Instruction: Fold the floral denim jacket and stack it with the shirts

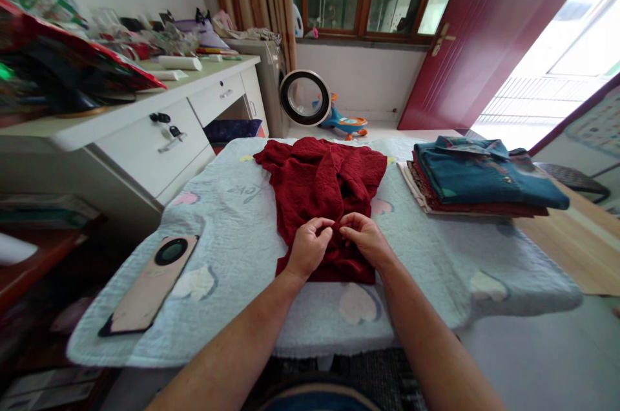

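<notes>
A dark red short-sleeved shirt [310,191] lies rumpled on the light blue cloth [227,236] that covers the table, its hem toward me. Over the lower front of the shirt, my left hand [310,246] pinches the red fabric between thumb and forefinger. Close beside it, my right hand [363,236] is also closed in a pinch on the shirt, near its front opening. What exactly lies between the fingertips, a button or the cloth edge, is too small to make out.
A stack of folded clothes [489,178], denim on top, sits at the right. At the left lies a phone [150,288]. A white desk [159,133] with cluttered items stands beyond. Behind are an open washing machine door [325,97], a ride-on toy [346,121] and a red door [465,42].
</notes>
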A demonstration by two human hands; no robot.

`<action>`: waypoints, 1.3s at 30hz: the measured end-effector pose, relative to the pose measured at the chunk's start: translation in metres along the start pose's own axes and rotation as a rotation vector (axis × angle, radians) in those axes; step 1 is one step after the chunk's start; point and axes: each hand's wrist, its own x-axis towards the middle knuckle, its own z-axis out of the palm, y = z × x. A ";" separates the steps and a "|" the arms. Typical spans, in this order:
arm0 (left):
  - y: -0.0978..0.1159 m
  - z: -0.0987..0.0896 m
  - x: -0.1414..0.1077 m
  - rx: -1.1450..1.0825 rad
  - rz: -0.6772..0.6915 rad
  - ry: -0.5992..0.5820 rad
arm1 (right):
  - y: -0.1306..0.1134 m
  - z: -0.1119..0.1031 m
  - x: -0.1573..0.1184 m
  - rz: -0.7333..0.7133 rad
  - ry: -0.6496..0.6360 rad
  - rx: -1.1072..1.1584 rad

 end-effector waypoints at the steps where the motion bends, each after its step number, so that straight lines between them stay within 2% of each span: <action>1: 0.000 0.000 0.000 -0.041 -0.009 -0.012 | 0.000 0.000 0.000 -0.003 0.006 -0.001; 7: -0.007 -0.001 0.006 -0.263 -0.130 -0.061 | -0.002 0.001 -0.001 0.000 0.010 -0.007; 13: -0.009 -0.002 0.008 -0.522 -0.337 -0.132 | -0.004 0.001 -0.002 -0.015 0.000 -0.009; 16: -0.008 -0.002 0.008 -0.571 -0.388 -0.163 | -0.004 0.001 -0.002 0.000 0.006 -0.020; 20: -0.007 0.000 0.006 -0.506 -0.332 -0.159 | -0.004 0.001 -0.002 0.002 0.002 -0.050; 27: -0.008 0.006 0.003 -0.218 -0.112 -0.136 | -0.006 0.002 -0.002 -0.002 0.026 -0.082; 34: 0.000 0.009 0.000 -0.064 -0.035 -0.105 | -0.013 0.004 -0.004 0.000 0.013 -0.153; 39: -0.004 0.011 0.000 -0.029 -0.020 -0.097 | -0.009 0.004 -0.003 -0.039 0.017 -0.139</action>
